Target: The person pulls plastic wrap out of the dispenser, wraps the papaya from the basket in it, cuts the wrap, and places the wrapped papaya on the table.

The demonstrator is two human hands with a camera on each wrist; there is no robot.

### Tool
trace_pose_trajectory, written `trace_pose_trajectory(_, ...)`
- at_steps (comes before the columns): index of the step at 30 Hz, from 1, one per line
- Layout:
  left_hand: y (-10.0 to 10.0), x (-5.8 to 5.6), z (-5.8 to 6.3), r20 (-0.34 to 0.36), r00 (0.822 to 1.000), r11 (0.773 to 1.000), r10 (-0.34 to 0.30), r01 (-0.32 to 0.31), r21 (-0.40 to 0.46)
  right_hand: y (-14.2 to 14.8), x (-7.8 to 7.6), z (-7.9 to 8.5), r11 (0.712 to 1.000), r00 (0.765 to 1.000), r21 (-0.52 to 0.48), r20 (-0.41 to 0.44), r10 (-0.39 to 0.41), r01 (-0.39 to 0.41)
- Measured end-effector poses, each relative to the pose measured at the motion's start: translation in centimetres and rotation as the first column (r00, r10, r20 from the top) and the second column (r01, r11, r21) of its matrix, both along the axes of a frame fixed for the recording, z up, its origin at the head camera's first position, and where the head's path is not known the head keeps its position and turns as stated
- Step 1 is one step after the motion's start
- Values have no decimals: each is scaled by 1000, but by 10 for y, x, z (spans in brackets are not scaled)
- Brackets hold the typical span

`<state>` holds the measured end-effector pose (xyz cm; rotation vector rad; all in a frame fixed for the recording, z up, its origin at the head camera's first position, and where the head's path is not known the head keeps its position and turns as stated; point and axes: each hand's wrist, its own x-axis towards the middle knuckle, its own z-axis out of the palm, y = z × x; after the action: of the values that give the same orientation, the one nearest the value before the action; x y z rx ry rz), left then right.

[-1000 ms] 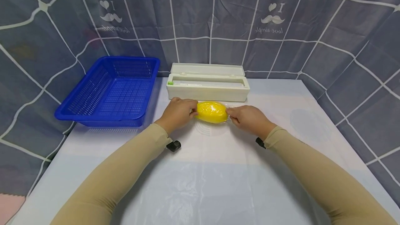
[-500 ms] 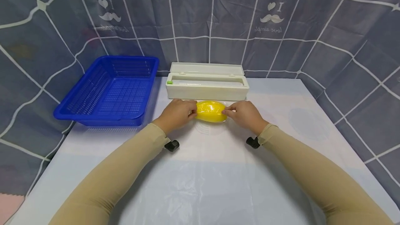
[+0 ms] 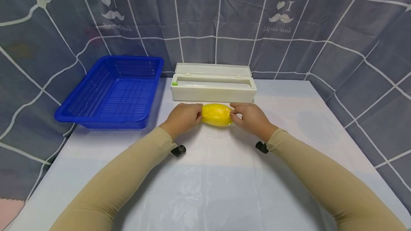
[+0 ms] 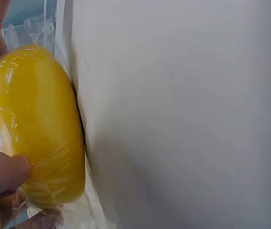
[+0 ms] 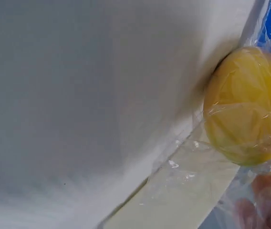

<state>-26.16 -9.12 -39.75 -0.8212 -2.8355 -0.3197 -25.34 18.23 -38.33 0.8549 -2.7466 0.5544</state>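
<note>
A smooth yellow oval fruit (image 3: 216,114), its exact kind unclear, lies wrapped in clear cling film (image 5: 173,164) on the table. My left hand (image 3: 183,117) grips its left end; in the left wrist view the thumb (image 4: 17,169) presses on the wrapped skin. At the right end, my right hand (image 3: 252,118) has thumb and forefinger at the film. In the right wrist view its curled fingers (image 5: 269,200) are partly seen through loose film that trails off the fruit's end. Just behind the fruit stands a white cling film dispenser (image 3: 213,95) with its lid raised.
A blue plastic basket (image 3: 144,118) stands at the back left of the white-covered table (image 3: 205,195). The dispenser carries a green slider (image 3: 174,83) at its left. A grey checked curtain (image 3: 199,17) encloses the back and sides.
My right hand has moved left, closer against the fruit's right end, and its thumb and forefinger have shifted on the film. The left hand keeps its hold, nearly unmoved.
</note>
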Motion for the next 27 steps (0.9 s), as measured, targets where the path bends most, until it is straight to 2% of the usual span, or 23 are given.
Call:
trace_pose_trajectory(2,2,1,0,7,1000,1000,8,-8,11,-1,3,1,1000,1000,-10,-9,16,-16)
trace_pose_trajectory(5,4,2,1,18,1000,1000,10,-10,25,-2,9,1,997,995,64,-87,44,-38)
trace_pose_trajectory(10,5,4,3,25,1000,999,1,-2,44,-4,19,2,981,975,185,-200,100,-63)
trace_pose_trajectory(16,3,4,2,27,999,997,-28,26,68,-6,26,3,973,971,220,-208,118,-72)
trace_pose_trajectory(19,-2,4,2,50,997,996,-53,50,67,-6,27,4,972,987,229,-139,85,-52)
trace_pose_trajectory(22,-7,4,2,91,993,995,-72,65,77,-6,27,6,983,1000,180,11,26,-28)
trace_pose_trajectory(25,-8,4,2,125,989,994,-76,65,90,-4,25,8,995,986,96,159,-45,30)
trace_pose_trajectory(27,-8,4,2,126,989,995,-72,62,80,-4,23,8,996,976,43,201,-87,80)
